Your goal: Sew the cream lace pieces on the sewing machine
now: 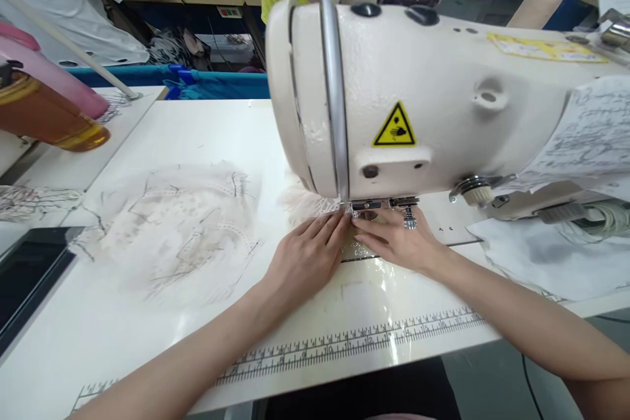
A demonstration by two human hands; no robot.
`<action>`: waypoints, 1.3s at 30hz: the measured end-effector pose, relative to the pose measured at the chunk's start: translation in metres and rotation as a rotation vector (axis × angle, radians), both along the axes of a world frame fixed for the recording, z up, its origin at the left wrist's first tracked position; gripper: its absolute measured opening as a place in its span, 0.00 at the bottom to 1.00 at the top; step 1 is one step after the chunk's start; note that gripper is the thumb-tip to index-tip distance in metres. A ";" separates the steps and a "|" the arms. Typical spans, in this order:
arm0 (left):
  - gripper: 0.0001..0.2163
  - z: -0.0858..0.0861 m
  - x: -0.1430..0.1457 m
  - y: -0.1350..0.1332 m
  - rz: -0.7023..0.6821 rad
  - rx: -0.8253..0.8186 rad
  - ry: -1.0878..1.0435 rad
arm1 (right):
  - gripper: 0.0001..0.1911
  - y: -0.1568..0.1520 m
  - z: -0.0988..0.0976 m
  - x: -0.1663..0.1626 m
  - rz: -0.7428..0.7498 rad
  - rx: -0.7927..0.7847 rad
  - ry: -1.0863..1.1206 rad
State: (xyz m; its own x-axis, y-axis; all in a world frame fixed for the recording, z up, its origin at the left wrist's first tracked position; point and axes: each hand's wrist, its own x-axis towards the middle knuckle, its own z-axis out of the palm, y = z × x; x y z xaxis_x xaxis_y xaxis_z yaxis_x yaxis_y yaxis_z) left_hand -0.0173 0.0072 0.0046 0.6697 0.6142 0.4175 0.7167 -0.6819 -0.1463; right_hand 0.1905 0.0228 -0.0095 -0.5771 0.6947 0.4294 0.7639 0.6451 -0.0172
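A white sewing machine (pixel 423 98) stands over the table, its presser foot and metal attachment (pixel 384 204) low at the bed. Pale lace trim (pixel 308 202) lies beside and under the needle area. My left hand (pixel 312 251) is just left of the foot, fingers together and their tips on the lace edge; its thumb is hidden. My right hand (pixel 401 239) reaches in from the right, thumb and fingers apart near the foot, some of them partly behind the attachment. Whether its fingertips touch the lace cannot be seen.
Sheer lace pieces (pixel 182 236) with loose dark threads lie to the left. A dark phone (pixel 32 275), an amber bottle (pixel 54 115) and a pink bottle (pixel 59 72) are farther left. White cloth (pixel 551 256) lies right. A printed ruler (pixel 344 344) runs along the front. Two people sit beyond.
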 end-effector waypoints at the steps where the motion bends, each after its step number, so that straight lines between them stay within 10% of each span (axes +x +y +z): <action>1: 0.16 0.000 0.000 0.000 0.006 0.005 -0.005 | 0.19 0.000 -0.001 -0.001 -0.008 -0.001 -0.005; 28: 0.20 -0.001 0.002 0.003 0.106 -0.113 -0.009 | 0.16 0.012 0.002 -0.003 -0.077 -0.078 0.122; 34: 0.16 0.008 0.005 -0.015 0.078 0.063 0.120 | 0.12 0.012 0.003 0.004 0.009 0.008 0.154; 39: 0.13 0.025 -0.029 -0.045 0.421 -0.010 0.170 | 0.08 0.011 0.001 0.007 0.062 0.100 0.166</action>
